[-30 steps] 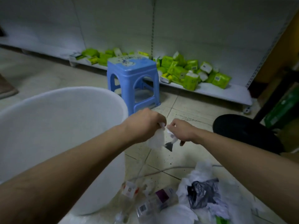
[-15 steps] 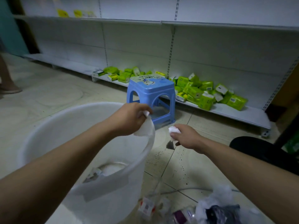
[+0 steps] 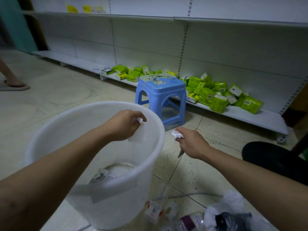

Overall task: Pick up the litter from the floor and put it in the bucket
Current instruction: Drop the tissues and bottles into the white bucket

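Note:
A large white bucket [image 3: 155,120] stands on the tiled floor at centre left, with a few scraps of litter at its bottom [image 3: 110,172]. My left hand [image 3: 123,125] is over the bucket's mouth, shut on a white tissue [image 3: 137,135] that hangs inside the rim. My right hand [image 3: 191,144] is just right of the rim, outside the bucket, shut on a crumpled white paper wad [image 3: 177,135]; a dark sliver [image 3: 180,153] pokes out below the fist. More litter lies on the floor at the bottom right: plastic bottles [image 3: 188,220], white wrappers [image 3: 231,202] and a dark bag [image 3: 231,219].
A blue plastic stool [image 3: 160,97] stands behind the bucket. White shop shelving [image 3: 250,115] along the wall holds several green tissue packs [image 3: 218,95]. A black round seat [image 3: 273,157] is at the right. Another person's sandalled foot [image 3: 13,85] is at the far left.
My left hand has carried its tissue from beside the right hand to over the bucket's mouth. The two hands have drawn apart, and the view has tilted up.

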